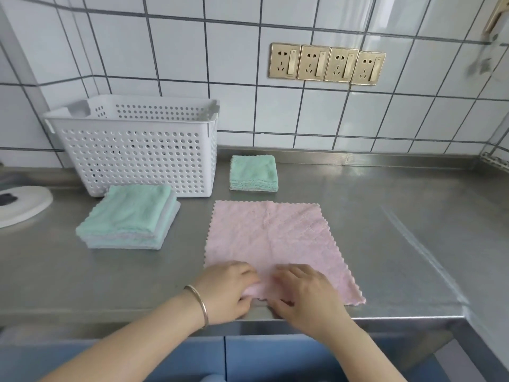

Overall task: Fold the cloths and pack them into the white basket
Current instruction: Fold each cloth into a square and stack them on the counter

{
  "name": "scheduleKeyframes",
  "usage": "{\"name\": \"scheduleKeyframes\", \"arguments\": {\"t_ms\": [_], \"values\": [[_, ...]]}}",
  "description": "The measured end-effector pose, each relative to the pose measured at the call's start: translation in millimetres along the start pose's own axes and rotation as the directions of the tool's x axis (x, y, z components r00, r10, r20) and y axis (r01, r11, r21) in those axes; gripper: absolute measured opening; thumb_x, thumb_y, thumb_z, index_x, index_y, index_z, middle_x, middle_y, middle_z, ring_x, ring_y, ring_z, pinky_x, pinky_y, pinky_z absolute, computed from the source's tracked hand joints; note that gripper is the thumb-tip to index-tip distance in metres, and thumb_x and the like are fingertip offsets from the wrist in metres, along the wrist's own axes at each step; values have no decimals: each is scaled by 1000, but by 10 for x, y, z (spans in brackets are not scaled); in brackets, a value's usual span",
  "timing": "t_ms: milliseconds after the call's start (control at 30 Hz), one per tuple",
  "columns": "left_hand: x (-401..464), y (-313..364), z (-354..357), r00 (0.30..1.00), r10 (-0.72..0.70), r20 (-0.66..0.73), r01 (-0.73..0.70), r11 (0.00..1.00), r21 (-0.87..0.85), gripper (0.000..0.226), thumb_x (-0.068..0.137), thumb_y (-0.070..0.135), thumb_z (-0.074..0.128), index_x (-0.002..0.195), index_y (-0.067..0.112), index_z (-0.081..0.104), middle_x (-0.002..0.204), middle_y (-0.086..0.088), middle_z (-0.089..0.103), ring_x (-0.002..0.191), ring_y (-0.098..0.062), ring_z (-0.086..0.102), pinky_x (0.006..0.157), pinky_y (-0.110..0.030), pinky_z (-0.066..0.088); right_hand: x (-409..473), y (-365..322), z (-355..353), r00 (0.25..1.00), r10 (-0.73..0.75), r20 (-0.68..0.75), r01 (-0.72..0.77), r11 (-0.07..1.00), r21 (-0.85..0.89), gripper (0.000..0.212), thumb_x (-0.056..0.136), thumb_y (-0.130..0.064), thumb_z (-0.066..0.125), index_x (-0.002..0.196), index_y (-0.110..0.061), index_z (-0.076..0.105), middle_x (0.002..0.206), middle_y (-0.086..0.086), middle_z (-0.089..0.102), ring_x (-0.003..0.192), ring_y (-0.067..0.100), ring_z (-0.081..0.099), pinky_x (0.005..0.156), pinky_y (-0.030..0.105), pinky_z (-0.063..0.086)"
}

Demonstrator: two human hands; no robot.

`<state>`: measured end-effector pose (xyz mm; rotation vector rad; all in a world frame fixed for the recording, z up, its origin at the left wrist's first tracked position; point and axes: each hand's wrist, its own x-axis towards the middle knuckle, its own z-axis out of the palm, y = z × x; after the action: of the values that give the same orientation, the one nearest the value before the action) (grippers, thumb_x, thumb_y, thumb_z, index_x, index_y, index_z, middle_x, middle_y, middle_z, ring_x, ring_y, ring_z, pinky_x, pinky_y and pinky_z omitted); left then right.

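While the pink cloth (268, 238) is lying flat on the tabletop (385, 230), squared to its front edge, the left hand (228, 288) and right hand (305, 293) are pinching its near hem with curled fingers.

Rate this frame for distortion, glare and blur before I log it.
Head view: wide-angle bending curves the tile lines and the counter edge; soft glare streaks the steel on the right; the top right corner is smeared with blur; both hands, left and right, are slightly soft, while the pink cloth and basket read clearly.
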<state>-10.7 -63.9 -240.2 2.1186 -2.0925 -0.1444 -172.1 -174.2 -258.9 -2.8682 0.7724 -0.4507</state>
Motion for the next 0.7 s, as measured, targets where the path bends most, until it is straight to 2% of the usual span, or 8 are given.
{"name": "scheduleKeyframes", "arguments": {"t_ms": [133, 200, 300, 400, 500, 567, 633, 700], "values": [[-11, -63, 74, 998, -70, 10, 69, 997, 38, 61, 80, -5, 41, 137, 19, 42, 142, 1, 42, 125, -20, 46, 101, -29, 41, -19, -117, 72, 997, 67, 45, -66, 997, -30, 23, 65, -35, 56, 81, -24, 67, 81, -10, 68, 75, 16, 67, 57, 28, 53], [-46, -166, 53, 995, -101, -22, 102, 995, 13, 60, 81, -10, 39, 135, 16, 45, 143, 2, 42, 126, -19, 45, 104, -26, 37, -31, -115, 32, 991, 120, 67, -117, 992, -49, 32, 62, -13, 57, 92, -20, 66, 89, -6, 67, 84, 21, 66, 58, 27, 45], [-113, -310, 25, 973, -205, -109, 194, 975, -103, 38, 84, -4, 40, 110, 8, 65, 119, -2, 62, 109, -20, 57, 94, -29, 43, -37, 13, -56, 986, 164, 25, -162, 985, -64, 57, 74, 3, 45, 125, -23, 50, 122, -7, 56, 114, 19, 52, 71, 25, 36], [-209, -402, -34, 934, -311, -175, 260, 929, -263, 27, 83, 0, 48, 89, 12, 72, 91, 8, 70, 85, -12, 65, 77, -26, 48, -30, 146, -175, 968, 248, 37, -246, 969, -37, 63, 78, 3, 42, 130, -32, 45, 126, -13, 54, 113, 16, 51, 71, 23, 38], [-367, -487, -77, 909, -377, -180, 268, 857, -439, 38, 82, 4, 58, 76, 41, 68, 68, 38, 63, 71, 14, 60, 63, -6, 43, -120, 340, -249, 947, 302, 108, -304, 953, 7, 61, 76, 4, 42, 123, -32, 55, 122, -10, 59, 110, 18, 54, 78, 26, 46], [-481, -504, -111, 913, -383, -138, 271, 825, -496, 47, 83, 10, 57, 67, 53, 63, 75, 40, 64, 75, 10, 62, 62, -6, 42, -212, 477, -336, 932, 323, 163, -339, 938, 80, 53, 77, 3, 44, 110, -33, 65, 115, -8, 64, 107, 17, 57, 85, 25, 47], [-587, -493, -166, 916, -387, -110, 279, 809, -517, 53, 86, 13, 55, 70, 63, 60, 87, 35, 65, 83, 3, 63, 70, -14, 46, -297, 583, -489, 922, 333, 196, -364, 920, 145, 37, 83, -2, 49, 79, -35, 66, 83, -7, 67, 77, 13, 58, 67, 18, 44], [-681, -459, -240, 917, -391, -78, 300, 806, -510, 49, 88, 15, 58, 71, 62, 61, 89, 32, 66, 84, -1, 63, 72, -16, 46, -375, 634, -668, 910, 326, 256, -381, 901, 208, 37, 87, -12, 56, 55, -30, 50, 53, -6, 49, 51, 8, 36, 49, 17, 32]]}}
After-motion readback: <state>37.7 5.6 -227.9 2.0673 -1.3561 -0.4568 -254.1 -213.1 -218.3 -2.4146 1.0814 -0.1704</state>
